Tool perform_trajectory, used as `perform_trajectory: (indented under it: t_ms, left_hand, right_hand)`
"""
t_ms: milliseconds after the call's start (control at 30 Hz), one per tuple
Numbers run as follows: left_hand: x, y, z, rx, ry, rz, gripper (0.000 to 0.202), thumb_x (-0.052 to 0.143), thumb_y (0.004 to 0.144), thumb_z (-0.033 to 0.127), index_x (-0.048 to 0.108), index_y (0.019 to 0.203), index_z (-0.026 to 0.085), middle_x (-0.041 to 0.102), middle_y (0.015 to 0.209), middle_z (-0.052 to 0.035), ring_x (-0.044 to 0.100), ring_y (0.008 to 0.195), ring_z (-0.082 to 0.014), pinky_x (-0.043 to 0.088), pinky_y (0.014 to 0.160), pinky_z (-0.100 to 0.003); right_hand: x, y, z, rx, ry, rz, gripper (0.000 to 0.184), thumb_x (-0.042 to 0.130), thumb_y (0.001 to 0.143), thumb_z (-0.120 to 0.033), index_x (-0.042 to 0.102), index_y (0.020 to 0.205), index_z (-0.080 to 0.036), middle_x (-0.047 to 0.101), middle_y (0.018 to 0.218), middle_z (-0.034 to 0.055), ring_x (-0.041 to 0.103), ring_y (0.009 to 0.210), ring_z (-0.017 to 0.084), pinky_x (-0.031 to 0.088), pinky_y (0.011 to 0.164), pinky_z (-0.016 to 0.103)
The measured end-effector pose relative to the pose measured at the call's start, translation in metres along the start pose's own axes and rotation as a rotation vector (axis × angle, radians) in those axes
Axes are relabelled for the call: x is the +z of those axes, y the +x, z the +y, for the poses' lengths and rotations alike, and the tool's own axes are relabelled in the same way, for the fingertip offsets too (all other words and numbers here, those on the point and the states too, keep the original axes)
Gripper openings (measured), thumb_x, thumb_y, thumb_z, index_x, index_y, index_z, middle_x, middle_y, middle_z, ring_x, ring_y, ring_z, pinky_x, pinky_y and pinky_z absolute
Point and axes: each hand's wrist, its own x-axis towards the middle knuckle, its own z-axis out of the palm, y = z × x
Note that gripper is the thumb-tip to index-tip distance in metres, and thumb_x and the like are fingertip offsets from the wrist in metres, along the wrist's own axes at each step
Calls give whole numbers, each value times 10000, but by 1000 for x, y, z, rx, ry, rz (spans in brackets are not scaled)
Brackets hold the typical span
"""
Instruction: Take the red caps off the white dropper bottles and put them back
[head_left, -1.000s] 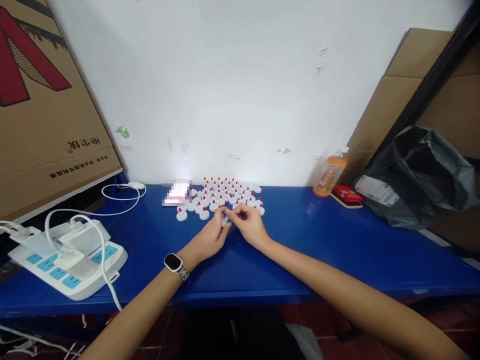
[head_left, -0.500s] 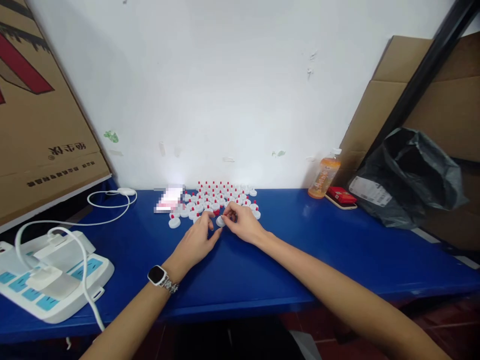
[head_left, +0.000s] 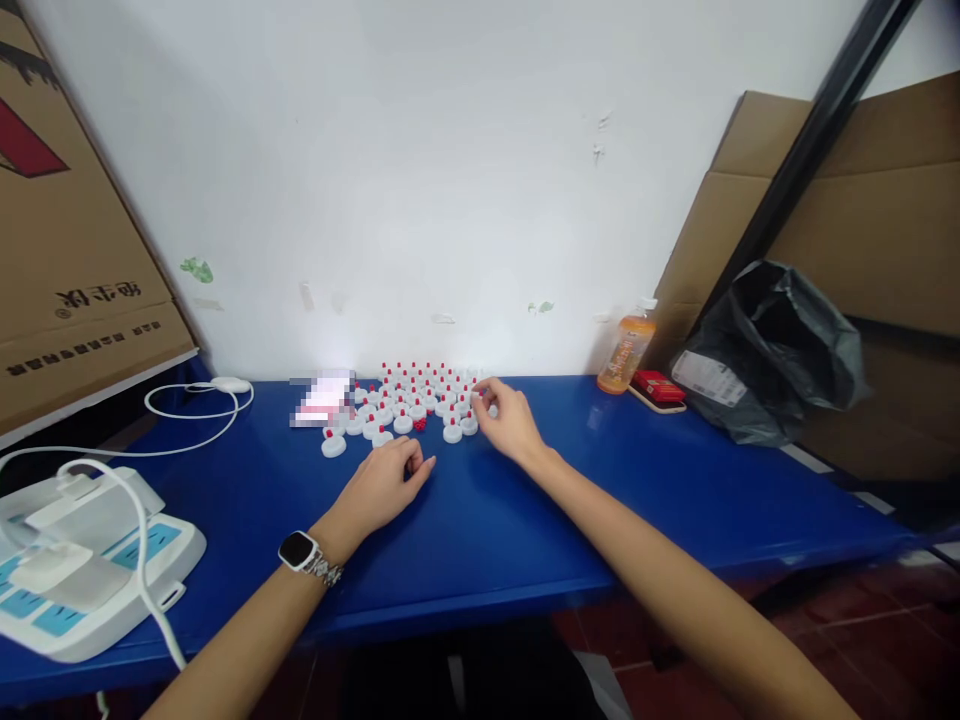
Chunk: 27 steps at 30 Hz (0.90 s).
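Small round white caps, many with red tips, stand in a cluster on the blue table near the wall. My right hand is at the cluster's right edge, thumb and fingertips pinched around a small white cap, mostly hidden by the fingers. My left hand rests in front of the cluster, fingers loosely curled and thumb apart, holding nothing visible. Just beyond it lies a small pile of red tips. A white-cased watch sits on my left wrist.
A white power strip with plugs and cables stands at the left. A blurred-out, bright flat item lies left of the caps. At the right are an orange drink bottle, a red pack on a phone, and a grey plastic bag.
My right hand has moved away from my left, to the right and farther back, with the white cap. My left hand has drawn slightly back from the red tips. The view has shifted slightly.
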Motion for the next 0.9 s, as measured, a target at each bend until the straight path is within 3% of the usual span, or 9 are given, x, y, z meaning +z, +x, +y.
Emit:
perform_trajectory:
  t_ms: [100, 267, 400, 533, 667, 767, 833, 900]
  left_hand:
    - [-1, 5, 3, -2, 7, -26, 335, 455, 940, 460, 474, 712, 214, 586, 709, 0, 528, 625, -166, 331, 572, -277]
    - [1, 37, 18, 25, 56, -63, 298, 449, 937, 429, 472, 726, 218, 576, 631, 12, 537, 581, -165, 294, 549, -277]
    - [8, 56, 26, 92, 59, 19, 283, 442, 939, 397, 482, 725, 215, 581, 648, 5, 534, 588, -162, 293, 557, -279]
    - [10, 52, 22, 71, -34, 36, 320, 438, 948, 428, 484, 716, 212, 564, 627, 18, 511, 573, -148, 311, 555, -275]
    - [1, 42, 12, 54, -132, 54, 307, 446, 958, 444, 506, 767, 211, 576, 679, 14, 526, 623, -149, 385, 598, -278]
    - [-7, 40, 7, 76, -128, 181, 254, 501, 940, 456, 536, 889, 209, 618, 862, -27, 576, 812, -186, 459, 743, -308]
    - [-11, 39, 5, 102, -41, 307, 296, 585, 893, 477, 542, 1008, 208, 605, 1046, -67, 559, 1001, -233, 461, 875, -359]
    - [-13, 39, 1, 152, 18, 345, 383, 622, 872, 459, 520, 1141, 207, 565, 1184, -98, 518, 1128, -268, 437, 959, -402]
  right_hand:
    - [-7, 15, 30, 166, 26, 53, 232, 492, 911, -293, 626, 1083, -213, 666, 740, -10, 621, 701, 169, 418, 676, 273]
    - [3, 47, 75, 356, -42, -69, 388, 584, 855, -266, 591, 1234, -180, 728, 840, 37, 667, 815, 196, 459, 764, 294]
    - [20, 64, 88, 407, -79, -109, 319, 606, 840, -282, 648, 1140, -182, 739, 895, 60, 670, 844, 202, 462, 790, 306]
    - [26, 68, 92, 404, -92, -93, 189, 600, 845, -293, 689, 987, -205, 735, 885, 38, 658, 844, 187, 447, 796, 300]
    - [15, 61, 77, 317, -7, 27, 184, 578, 857, -310, 691, 952, -199, 705, 780, 11, 627, 735, 163, 442, 735, 279]
    - [6, 46, 41, 180, 182, 134, 199, 576, 853, -342, 685, 926, -192, 663, 709, -4, 584, 661, 151, 438, 681, 273]
    - [7, 32, 9, 83, 339, 85, 206, 599, 843, -364, 684, 905, -187, 661, 709, -3, 574, 652, 145, 436, 660, 267]
    - [13, 18, -23, 23, 471, -48, 194, 615, 841, -368, 690, 868, -190, 677, 732, 2, 586, 673, 145, 432, 652, 262]
